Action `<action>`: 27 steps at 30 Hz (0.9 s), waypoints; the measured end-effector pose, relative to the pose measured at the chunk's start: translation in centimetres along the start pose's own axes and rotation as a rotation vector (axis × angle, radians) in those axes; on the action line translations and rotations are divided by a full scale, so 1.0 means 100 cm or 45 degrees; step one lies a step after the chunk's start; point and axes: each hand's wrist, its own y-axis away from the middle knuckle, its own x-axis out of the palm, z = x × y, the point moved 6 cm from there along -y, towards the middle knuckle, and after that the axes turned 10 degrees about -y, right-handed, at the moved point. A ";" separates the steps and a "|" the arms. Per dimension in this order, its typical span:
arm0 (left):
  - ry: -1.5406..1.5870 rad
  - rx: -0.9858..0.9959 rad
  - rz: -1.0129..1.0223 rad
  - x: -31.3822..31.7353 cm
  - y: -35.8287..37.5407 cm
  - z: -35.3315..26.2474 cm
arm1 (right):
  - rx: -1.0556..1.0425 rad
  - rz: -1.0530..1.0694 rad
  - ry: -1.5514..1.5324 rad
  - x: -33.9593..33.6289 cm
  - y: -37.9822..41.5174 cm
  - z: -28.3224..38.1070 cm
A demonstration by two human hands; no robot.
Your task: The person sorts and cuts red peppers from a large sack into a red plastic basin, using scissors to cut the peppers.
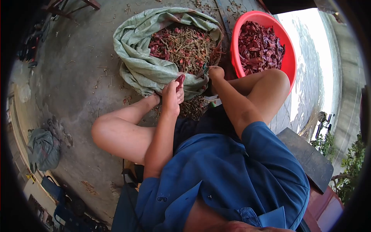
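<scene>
My left hand [172, 94] is closed around a dried red chili pepper [180, 82], held upright in front of the sack's near edge. My right hand [215, 72] is closed at the sack's right front edge. A small dark-green thing [205, 69] shows at its fingertips, too small to make out. The pale green woven sack [135, 50] stands with its mouth rolled open, full of chili stems and red scraps [189, 48]. To its right, a red plastic basin [290, 54] holds a heap of dried red chilies [259, 46].
Loose stems [193, 107] lie in a heap between my legs, below the sack. More bits are scattered over the concrete floor [77, 85]. A dark green bag [43, 149] lies at the left, a wooden stool [75, 7] at the upper left, a dark board [305, 158] at the right.
</scene>
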 end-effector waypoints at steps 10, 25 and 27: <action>-0.078 -0.102 -0.109 -0.009 -0.020 0.013 | -0.769 0.220 1.027 0.027 0.034 0.053; -0.022 -0.117 -0.066 0.008 -0.022 0.006 | -0.773 0.250 0.813 0.019 0.053 0.118; -0.046 -0.091 0.038 0.013 -0.020 0.008 | -0.808 0.260 0.794 0.018 0.068 0.148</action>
